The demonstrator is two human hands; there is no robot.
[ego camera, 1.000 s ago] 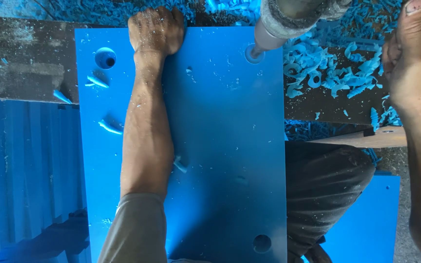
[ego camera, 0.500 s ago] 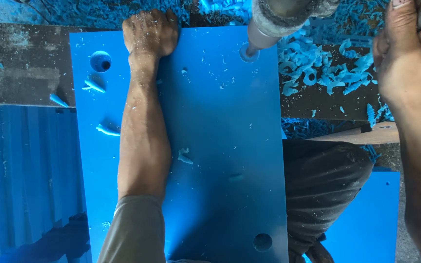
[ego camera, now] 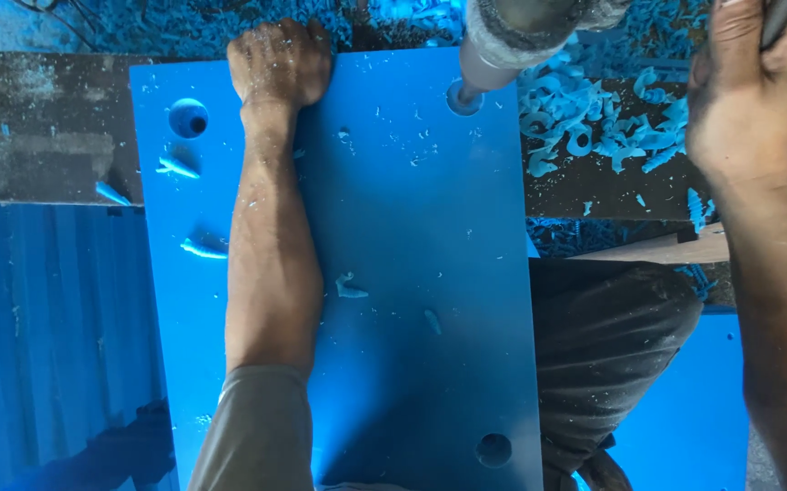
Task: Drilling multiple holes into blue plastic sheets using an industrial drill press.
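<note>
A blue panel [ego camera: 412, 273] lies flat on the dark counter [ego camera: 39, 127], its long sides running from near to far, with its near part overhanging the counter edge. The left hand [ego camera: 280, 64] rests at the far edge of the panel, fingers curled over that edge and gripping it, palm down; the left forearm lies straight along the panel surface, with a grey sleeve [ego camera: 257, 427] at the near end. The drill head [ego camera: 512, 36] stands over the far right corner of the panel, its tip seated in a round hole [ego camera: 464, 95] there. The right hand [ego camera: 753, 86] is well apart from the panel, to the far right, closed around a dark lever handle [ego camera: 780, 18], with the forearm running back toward the near right. Finished holes sit at the far left corner [ego camera: 188, 117] and the near right corner [ego camera: 494, 448]. Blue shavings [ego camera: 594, 127] are heaped on the counter just right of the drill head, and loose curls lie on the panel.
</note>
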